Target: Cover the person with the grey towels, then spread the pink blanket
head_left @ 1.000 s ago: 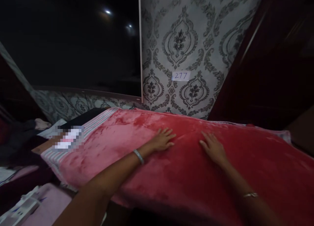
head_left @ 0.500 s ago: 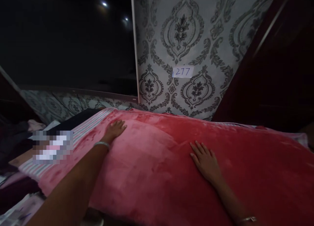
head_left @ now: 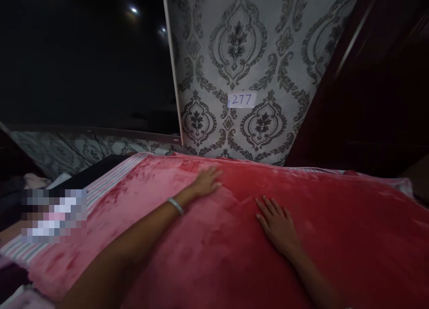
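A red and pink plush blanket (head_left: pixel 187 246) lies spread out in front of me, with a striped border (head_left: pixel 110 179) along its left side. Over its upper middle is my left hand (head_left: pixel 206 181), slightly blurred, fingers stretched out and palm down, holding nothing. A silvery bangle circles that wrist. My right hand (head_left: pixel 278 226) rests flat on the darker red part, fingers spread, also holding nothing. Pale and dark patches mark the pile around both hands.
Behind the blanket rises a patterned wall (head_left: pixel 237 41) bearing a paper label "277" (head_left: pixel 241 99). A large dark screen (head_left: pixel 83 59) stands at the left, a dark red panel (head_left: pixel 375 85) at the right. A blurred-out patch (head_left: pixel 55 215) covers something on the left border.
My left hand has swept right across the blanket, from the paler left part toward my right hand. My right hand stays nearly in place. The view has shifted slightly.
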A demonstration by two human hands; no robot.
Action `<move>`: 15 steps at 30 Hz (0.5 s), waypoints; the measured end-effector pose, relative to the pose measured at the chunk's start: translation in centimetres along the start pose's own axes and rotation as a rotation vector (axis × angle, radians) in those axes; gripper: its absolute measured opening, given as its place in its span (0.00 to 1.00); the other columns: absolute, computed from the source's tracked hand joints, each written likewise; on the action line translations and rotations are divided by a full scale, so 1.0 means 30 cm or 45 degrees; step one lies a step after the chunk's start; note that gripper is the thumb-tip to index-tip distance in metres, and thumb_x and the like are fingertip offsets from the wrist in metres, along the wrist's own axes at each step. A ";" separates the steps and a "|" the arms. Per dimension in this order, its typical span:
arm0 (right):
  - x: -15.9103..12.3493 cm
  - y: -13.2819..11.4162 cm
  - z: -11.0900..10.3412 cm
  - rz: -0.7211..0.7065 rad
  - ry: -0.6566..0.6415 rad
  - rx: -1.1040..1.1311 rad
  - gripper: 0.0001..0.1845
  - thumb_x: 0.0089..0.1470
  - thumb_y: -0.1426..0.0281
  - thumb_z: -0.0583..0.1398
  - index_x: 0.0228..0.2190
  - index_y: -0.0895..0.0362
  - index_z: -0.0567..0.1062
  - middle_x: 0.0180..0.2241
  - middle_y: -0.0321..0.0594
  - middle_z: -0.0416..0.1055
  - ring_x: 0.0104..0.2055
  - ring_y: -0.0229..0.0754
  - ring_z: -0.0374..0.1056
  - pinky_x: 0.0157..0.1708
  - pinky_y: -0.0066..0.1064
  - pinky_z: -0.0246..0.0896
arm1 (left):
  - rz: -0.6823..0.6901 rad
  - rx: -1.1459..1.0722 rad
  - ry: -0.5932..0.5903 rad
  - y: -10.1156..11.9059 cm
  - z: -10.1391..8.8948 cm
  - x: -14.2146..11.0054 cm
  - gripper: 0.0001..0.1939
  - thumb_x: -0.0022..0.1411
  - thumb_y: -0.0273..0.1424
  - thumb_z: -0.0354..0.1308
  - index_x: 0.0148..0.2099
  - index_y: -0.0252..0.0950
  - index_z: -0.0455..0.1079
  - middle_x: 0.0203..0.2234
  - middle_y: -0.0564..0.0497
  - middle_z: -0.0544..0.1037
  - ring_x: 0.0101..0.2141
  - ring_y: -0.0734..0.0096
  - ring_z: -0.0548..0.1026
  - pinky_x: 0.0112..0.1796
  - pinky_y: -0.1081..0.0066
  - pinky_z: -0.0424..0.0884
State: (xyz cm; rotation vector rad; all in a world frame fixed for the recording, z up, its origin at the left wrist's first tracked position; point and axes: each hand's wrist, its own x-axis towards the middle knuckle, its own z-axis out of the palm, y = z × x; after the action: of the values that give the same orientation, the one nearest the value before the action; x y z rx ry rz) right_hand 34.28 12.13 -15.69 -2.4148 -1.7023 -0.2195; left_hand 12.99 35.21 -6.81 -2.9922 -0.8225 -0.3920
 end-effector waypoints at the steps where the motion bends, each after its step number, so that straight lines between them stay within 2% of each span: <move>1: 0.000 0.002 0.002 -0.005 0.001 -0.001 0.30 0.68 0.56 0.45 0.68 0.46 0.61 0.71 0.38 0.50 0.72 0.51 0.48 0.67 0.55 0.46 | 0.125 -0.033 -0.062 0.054 0.032 0.021 0.30 0.68 0.48 0.54 0.70 0.50 0.60 0.69 0.48 0.62 0.69 0.55 0.57 0.68 0.49 0.53; 2: 0.000 0.004 0.004 -0.008 -0.001 -0.003 0.30 0.68 0.56 0.44 0.68 0.46 0.61 0.71 0.38 0.51 0.72 0.51 0.48 0.67 0.55 0.46 | 0.286 -0.084 -0.146 0.098 0.065 0.040 0.32 0.69 0.50 0.52 0.71 0.51 0.57 0.70 0.49 0.59 0.70 0.54 0.53 0.68 0.45 0.48; 3: 0.000 0.005 0.005 -0.008 -0.004 -0.005 0.30 0.68 0.56 0.44 0.68 0.46 0.61 0.71 0.38 0.51 0.72 0.51 0.48 0.67 0.55 0.47 | 0.373 -0.116 -0.205 0.125 0.094 0.057 0.31 0.69 0.51 0.50 0.71 0.53 0.56 0.71 0.50 0.58 0.71 0.54 0.51 0.68 0.43 0.46; 5: 0.000 0.008 0.010 -0.004 -0.003 -0.001 0.31 0.68 0.56 0.45 0.68 0.46 0.60 0.71 0.38 0.51 0.72 0.51 0.48 0.67 0.54 0.47 | 0.395 -0.143 -0.257 0.117 0.132 0.082 0.30 0.71 0.50 0.45 0.72 0.51 0.55 0.71 0.49 0.56 0.71 0.55 0.50 0.68 0.41 0.44; 7: -0.002 0.011 0.016 -0.004 0.005 0.015 0.31 0.68 0.56 0.45 0.68 0.46 0.60 0.71 0.37 0.50 0.72 0.51 0.47 0.67 0.55 0.47 | 0.191 -0.094 -0.225 0.028 0.135 0.091 0.29 0.73 0.47 0.42 0.72 0.49 0.55 0.71 0.48 0.56 0.71 0.58 0.51 0.68 0.45 0.44; 10: -0.004 0.016 0.025 -0.007 0.009 0.037 0.31 0.68 0.56 0.45 0.68 0.45 0.60 0.71 0.36 0.50 0.73 0.52 0.47 0.68 0.56 0.46 | -0.259 0.049 -0.184 -0.182 0.088 0.075 0.29 0.73 0.45 0.44 0.72 0.50 0.54 0.73 0.52 0.53 0.72 0.61 0.49 0.69 0.52 0.46; 13: -0.005 0.019 0.030 -0.004 0.009 0.036 0.31 0.67 0.55 0.46 0.68 0.45 0.60 0.72 0.36 0.49 0.73 0.52 0.46 0.68 0.56 0.46 | -0.503 0.123 -0.140 -0.364 0.017 0.023 0.28 0.74 0.43 0.43 0.71 0.44 0.57 0.71 0.44 0.57 0.70 0.52 0.53 0.65 0.44 0.53; 15: -0.004 0.020 0.029 -0.004 0.000 0.030 0.31 0.68 0.55 0.46 0.68 0.45 0.59 0.72 0.35 0.48 0.73 0.52 0.45 0.68 0.56 0.46 | -0.603 0.163 -0.099 -0.438 -0.022 -0.022 0.26 0.72 0.43 0.50 0.67 0.40 0.62 0.66 0.40 0.64 0.65 0.49 0.63 0.61 0.43 0.62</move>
State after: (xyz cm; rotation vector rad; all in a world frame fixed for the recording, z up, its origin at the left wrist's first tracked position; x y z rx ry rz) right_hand 34.81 12.02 -16.59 -2.3956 -1.6990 -0.1980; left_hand 5.63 46.15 -7.01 -2.6863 -1.5041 -0.2147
